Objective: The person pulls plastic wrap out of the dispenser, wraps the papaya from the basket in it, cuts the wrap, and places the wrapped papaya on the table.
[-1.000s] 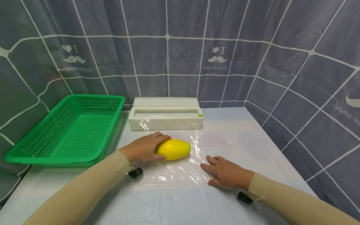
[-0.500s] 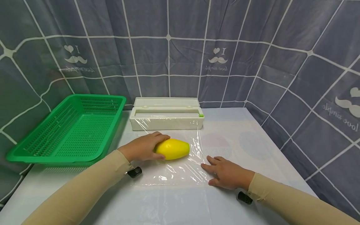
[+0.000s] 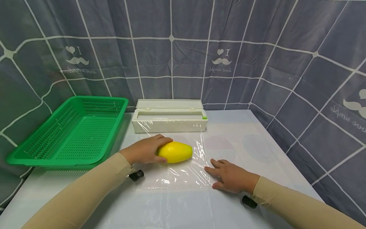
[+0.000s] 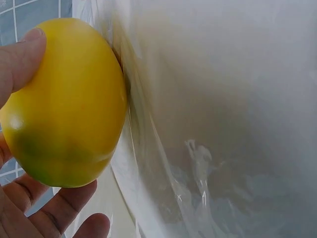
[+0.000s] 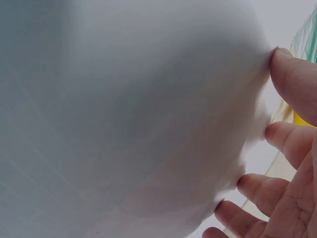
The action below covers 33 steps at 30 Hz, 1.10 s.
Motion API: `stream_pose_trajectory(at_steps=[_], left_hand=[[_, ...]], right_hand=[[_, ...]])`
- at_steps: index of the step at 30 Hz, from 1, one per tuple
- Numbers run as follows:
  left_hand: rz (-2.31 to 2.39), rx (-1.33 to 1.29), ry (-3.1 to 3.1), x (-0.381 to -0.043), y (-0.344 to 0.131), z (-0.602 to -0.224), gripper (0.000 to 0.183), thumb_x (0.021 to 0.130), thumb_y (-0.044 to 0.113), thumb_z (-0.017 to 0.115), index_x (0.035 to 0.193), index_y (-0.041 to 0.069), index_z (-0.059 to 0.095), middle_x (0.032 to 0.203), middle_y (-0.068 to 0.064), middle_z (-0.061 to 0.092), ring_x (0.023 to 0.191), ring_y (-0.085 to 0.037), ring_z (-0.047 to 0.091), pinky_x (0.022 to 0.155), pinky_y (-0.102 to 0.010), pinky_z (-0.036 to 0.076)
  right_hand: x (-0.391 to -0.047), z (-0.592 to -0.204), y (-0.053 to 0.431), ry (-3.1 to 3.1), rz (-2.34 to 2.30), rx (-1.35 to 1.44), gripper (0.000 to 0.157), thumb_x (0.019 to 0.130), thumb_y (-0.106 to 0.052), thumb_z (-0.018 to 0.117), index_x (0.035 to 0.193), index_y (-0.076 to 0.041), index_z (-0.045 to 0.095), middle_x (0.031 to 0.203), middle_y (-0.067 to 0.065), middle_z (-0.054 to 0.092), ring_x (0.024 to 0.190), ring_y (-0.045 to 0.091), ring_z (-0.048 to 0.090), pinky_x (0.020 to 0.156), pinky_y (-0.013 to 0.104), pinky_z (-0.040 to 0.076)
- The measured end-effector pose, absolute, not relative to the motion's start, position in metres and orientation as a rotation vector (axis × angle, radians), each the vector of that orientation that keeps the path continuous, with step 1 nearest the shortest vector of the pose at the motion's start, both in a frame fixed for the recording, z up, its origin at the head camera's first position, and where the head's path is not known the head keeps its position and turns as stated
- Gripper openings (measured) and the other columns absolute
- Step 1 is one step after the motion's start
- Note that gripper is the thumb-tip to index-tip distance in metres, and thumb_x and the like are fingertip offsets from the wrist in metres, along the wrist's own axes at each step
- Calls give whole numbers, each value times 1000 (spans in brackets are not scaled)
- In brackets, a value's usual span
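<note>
Grips in the left hand (image 3: 144, 151), with fingers (image 3: 165, 140) curled round one end, the smooth green-tipped yellow oval fruit (image 3: 177, 152) on the transparent plastic film (image 3: 168, 178) before the open white rectangular box (image 3: 170, 126), and rests spread fingers (image 3: 212, 170) of the right hand (image 3: 233, 176) at the film's right edge.

1. The left hand (image 3: 145, 150) covers one end of the yellow fruit (image 3: 178, 152), near the middle of the desk (image 3: 183, 210).
2. The green basket (image 3: 60, 164) hides the desk's far left corner.
3. The head view cuts off the near edge and both sleeves (image 3: 83, 194).
4. In the right wrist view, the pale surface (image 5: 148, 109) beside the right hand (image 3: 232, 176) is blurred; I cannot tell its material.
</note>
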State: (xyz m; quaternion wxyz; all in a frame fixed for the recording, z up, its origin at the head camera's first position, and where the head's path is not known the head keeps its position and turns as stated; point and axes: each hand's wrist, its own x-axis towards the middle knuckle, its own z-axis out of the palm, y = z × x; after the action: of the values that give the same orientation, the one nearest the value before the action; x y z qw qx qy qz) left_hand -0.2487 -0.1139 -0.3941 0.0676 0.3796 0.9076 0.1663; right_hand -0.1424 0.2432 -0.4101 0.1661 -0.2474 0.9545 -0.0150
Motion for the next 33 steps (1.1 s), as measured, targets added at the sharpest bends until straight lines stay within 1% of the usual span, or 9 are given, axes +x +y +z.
stream_pose_trajectory(at_steps=[9, 18, 23, 33], left_hand=[[497, 1142, 2738, -249, -116, -395, 77, 89, 43, 84, 155, 20, 50, 144, -2, 58, 124, -25, 63, 111, -49, 52], [483, 1094, 2738, -250, -115, -396, 80, 89, 43, 84, 157, 21, 47, 148, -2, 56, 127, -25, 62, 113, -49, 50], [491, 1099, 2733, -248, -115, -395, 80, 89, 43, 84, 157, 21, 48, 147, -2, 56, 126, -24, 62, 112, -49, 51], [509, 1080, 2731, -249, -118, -394, 80, 88, 43, 85, 156, 23, 49, 148, 1, 56, 129, -23, 62, 114, -50, 49]], right_hand=[[-142, -409, 243, 2719, -40, -746, 71, 98, -46, 72, 160, -24, 46, 167, 19, 39, 146, 44, 45, 116, 55, 46], [-142, -407, 241, 2708, -32, -734, 71, 98, -46, 73, 160, -25, 46, 168, 19, 39, 146, 43, 46, 117, 54, 46], [-143, -408, 242, 2712, -27, -723, 71, 98, -46, 72, 161, -25, 46, 168, 18, 38, 146, 43, 46, 117, 54, 46], [-140, -405, 241, 2709, -46, -727, 71, 98, -45, 73, 160, -24, 46, 168, 18, 39, 146, 42, 47, 117, 54, 46]])
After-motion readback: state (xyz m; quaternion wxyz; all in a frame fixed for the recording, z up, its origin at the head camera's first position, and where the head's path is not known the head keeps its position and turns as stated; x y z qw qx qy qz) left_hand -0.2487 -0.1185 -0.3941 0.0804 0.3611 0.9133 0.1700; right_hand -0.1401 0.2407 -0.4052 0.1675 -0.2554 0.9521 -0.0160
